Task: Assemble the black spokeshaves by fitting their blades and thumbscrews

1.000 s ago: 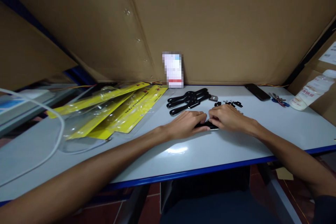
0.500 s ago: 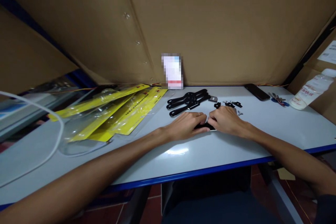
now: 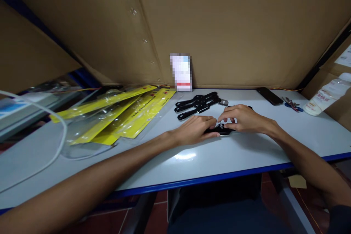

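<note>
A black spokeshave (image 3: 225, 131) lies flat near the middle of the table, its handles running left and right. My left hand (image 3: 196, 128) is closed round its left handle and steadies it. My right hand (image 3: 242, 117) is over the right half, thumb and forefinger curled about a small shiny thumbscrew (image 3: 221, 125) in its centre. The right handle is mostly hidden under that hand. Behind my hands several more black spokeshaves (image 3: 199, 103) lie in an overlapping pile. A small grey blade (image 3: 224, 102) sits beside them. Dark small parts behind my right hand are mostly covered.
Yellow cards in clear plastic packaging (image 3: 134, 117) spread over the left side, near a white cable (image 3: 64, 135). At the right are a black phone (image 3: 270, 96), keys (image 3: 292, 105) and a leaning bottle (image 3: 325, 95). A blurred upright screen (image 3: 182, 73) leans against the cardboard wall (image 3: 233, 25).
My right hand has shifted slightly right and its fingers have loosened, so the thumbscrew and more of the spokeshave's middle show. My left hand stays on the left handle.
</note>
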